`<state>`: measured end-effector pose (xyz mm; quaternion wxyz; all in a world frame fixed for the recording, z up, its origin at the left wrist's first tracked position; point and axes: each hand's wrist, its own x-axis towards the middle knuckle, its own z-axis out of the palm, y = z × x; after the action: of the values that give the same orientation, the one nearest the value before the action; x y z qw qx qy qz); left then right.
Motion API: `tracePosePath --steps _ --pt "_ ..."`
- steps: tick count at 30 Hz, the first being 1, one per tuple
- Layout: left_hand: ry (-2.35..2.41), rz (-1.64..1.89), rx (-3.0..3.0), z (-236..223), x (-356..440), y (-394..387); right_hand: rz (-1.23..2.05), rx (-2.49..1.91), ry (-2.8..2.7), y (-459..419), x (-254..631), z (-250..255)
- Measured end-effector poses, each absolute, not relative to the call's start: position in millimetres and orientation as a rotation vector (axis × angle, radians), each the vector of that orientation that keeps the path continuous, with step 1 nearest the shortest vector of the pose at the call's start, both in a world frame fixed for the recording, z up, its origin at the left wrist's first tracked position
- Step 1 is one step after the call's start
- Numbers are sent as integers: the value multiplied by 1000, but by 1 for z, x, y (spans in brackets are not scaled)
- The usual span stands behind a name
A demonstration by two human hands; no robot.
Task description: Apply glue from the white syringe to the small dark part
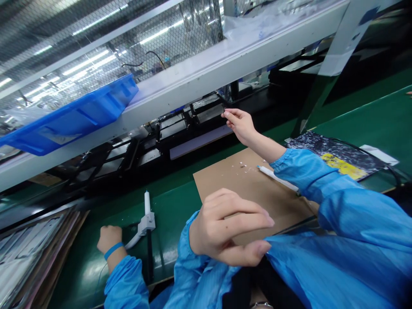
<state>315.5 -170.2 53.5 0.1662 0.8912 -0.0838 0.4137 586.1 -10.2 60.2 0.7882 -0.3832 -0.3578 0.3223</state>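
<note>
My left hand (227, 227) hovers in front of my body, over the near edge of a brown board (219, 176). It is empty, its fingers loosely bent and the thumb apart from them. Beyond the board, my right hand (240, 122) reaches toward the dark space under the shelf. Its thumb and fingers are pinched together; whatever is between them is too small to make out. Beneath my right forearm, a white stick-like tool with a blue tip (277, 178) rests on the board, near small white scraps (243, 165).
At left, another person's closed hand (111, 240) with a blue wristband rests beside a white tool with a pointed nozzle (147, 219). Stacked panels (28, 257) stand far left. A blue bin (80, 116) sits on the white shelf (206, 81). A patterned sheet (325, 150) lies right.
</note>
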Motion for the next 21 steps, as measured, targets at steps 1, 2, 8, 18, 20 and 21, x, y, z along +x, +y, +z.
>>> tracePosePath --steps 1,2,8,18,20,21 --pt "-261 1250 2469 57 318 -172 700 -822 -764 -11 585 56" --pt "-278 1317 2403 61 320 -174 705 -820 -758 -11 584 53" --pt "-326 1391 2326 70 327 -181 737 -857 -724 -17 578 35" --pt "-345 1302 2368 65 328 -179 769 -804 -657 -22 574 32" --pt "-342 1270 2386 64 328 -178 777 -821 -645 -22 573 31" --pt "-344 1262 2390 63 328 -178 783 -827 -643 -23 573 29"
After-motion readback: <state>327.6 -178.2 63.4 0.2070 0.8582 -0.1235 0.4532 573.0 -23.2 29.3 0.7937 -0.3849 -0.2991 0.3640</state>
